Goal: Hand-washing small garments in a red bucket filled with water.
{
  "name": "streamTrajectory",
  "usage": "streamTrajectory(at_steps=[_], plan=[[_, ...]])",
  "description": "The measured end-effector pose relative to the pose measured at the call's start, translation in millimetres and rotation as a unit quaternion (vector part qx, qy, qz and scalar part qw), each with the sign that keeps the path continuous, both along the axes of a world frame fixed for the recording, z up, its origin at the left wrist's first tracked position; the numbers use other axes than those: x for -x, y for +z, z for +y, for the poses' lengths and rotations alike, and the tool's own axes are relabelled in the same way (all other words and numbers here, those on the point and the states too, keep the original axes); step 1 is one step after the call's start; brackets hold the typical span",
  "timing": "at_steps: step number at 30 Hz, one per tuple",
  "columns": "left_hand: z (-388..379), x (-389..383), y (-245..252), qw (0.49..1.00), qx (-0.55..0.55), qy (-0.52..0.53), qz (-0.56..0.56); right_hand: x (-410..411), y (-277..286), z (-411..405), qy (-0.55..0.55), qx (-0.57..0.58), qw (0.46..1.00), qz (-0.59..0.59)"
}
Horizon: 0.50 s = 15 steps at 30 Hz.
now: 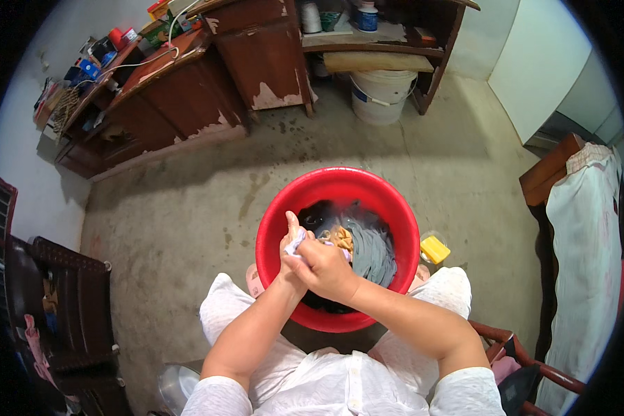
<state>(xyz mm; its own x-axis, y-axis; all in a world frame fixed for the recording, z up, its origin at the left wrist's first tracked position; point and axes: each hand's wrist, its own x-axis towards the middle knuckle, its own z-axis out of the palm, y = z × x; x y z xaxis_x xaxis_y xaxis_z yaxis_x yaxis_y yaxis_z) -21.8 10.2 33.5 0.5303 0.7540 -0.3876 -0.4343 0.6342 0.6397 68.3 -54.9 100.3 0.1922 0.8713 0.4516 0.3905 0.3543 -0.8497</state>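
Observation:
A red plastic basin (338, 175) stands on the floor between my feet. Inside it lie wet clothes: a grey garment (372, 249), a tan cloth (344, 236) and dark fabric (312, 216). Over the basin's left half, my left hand (290, 234) is raised with its thumb up, and a pale lilac cloth (296, 245) lies bunched against it. My right hand (322, 262) grips that cloth and presses it onto the left hand. The left fingers are mostly hidden behind the right hand.
Right of the basin, a yellow bar of soap (435, 250) rests on a small dish. A lidded white bucket (384, 96) stands under the worn wooden cabinet (270, 57). Dark chairs (75, 301) are at left, a metal bowl (178, 387) at lower left, a reddish-brown chair frame (525, 359) at lower right.

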Motion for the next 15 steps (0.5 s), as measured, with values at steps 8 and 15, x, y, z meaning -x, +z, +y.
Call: streamTrajectory(at_steps=[8, 15], plan=[[-9.8, -22.1, 6.2, 0.995, 0.088, 0.019, -0.031, -8.3, -18.0, 12.7, -0.142, -0.003, 0.970, -0.196], [-21.4, -36.2, 30.8, 0.987, 0.096, 0.061, 0.112, -28.9, -36.1, 22.6, -0.202, 0.134, 0.955, -0.170]])
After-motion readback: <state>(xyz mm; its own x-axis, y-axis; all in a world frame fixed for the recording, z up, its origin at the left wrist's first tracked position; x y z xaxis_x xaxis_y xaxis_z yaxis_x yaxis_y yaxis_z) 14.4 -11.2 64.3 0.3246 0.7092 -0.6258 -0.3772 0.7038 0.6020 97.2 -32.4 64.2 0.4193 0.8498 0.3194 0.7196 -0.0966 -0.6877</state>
